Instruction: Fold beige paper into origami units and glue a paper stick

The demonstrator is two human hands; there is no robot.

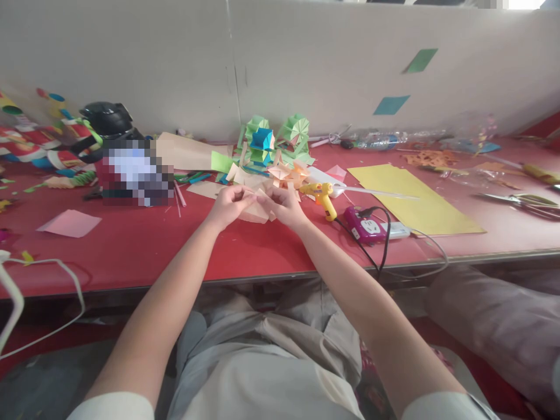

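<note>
Beige paper | pinched at fingertips by left hand and right hand | best to align edges, press evenly | keep clear of glue gun

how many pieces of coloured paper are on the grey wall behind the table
2: a green piece on the right side of the wall, and a teal piece lower and slightly left of it. Both show whole.

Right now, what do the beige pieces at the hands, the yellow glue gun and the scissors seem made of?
Beige pieces: probably matte paper, given their thin edges. Yellow glue gun: likely smooth plastic, with a moulded-looking body. Scissors: apparently metal blades, silvery with highlights; handle material unclear.
</note>
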